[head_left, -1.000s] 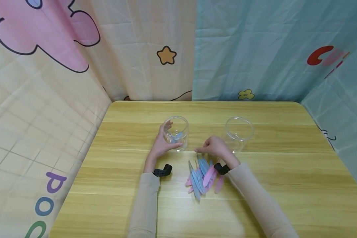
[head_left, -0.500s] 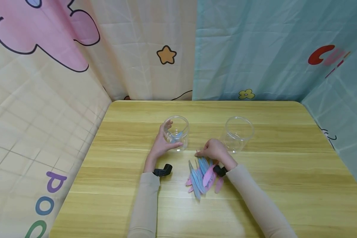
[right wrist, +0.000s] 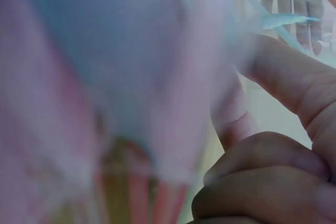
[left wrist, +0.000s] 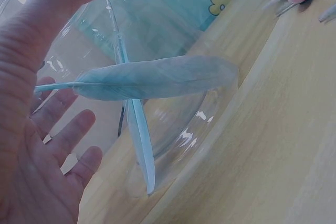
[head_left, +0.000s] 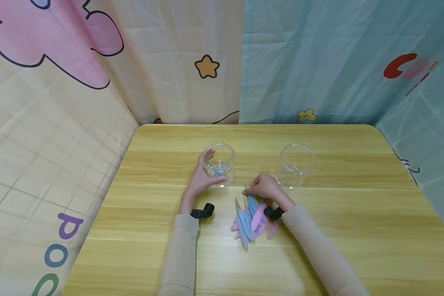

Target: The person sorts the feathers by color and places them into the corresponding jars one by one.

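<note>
Wrapped around the left clear plastic jar (head_left: 226, 158), my left hand (head_left: 200, 179) has its thumb in front and its fingers behind. Two crossed blue feathers (left wrist: 157, 80) show inside that jar in the left wrist view. My right hand (head_left: 266, 187) bends over a pile of pink and blue feathers (head_left: 246, 224) on the table, thumb and forefinger pinching at a quill end at the top of the pile. Blurred pink and blue feathers (right wrist: 126, 61) fill much of the right wrist view, beside the curled fingers.
A second clear jar (head_left: 303, 158) stands behind the right hand, with no feathers showing in it. Both jars rest on the wooden table (head_left: 163, 144). Printed curtains (head_left: 281, 61) hang along the back and both sides.
My right fingertips have stayed at the quill ends, the hand drawing slightly left, while a pink feather at the top of the pile shifted a little. The left hand holds its place on the jar.
</note>
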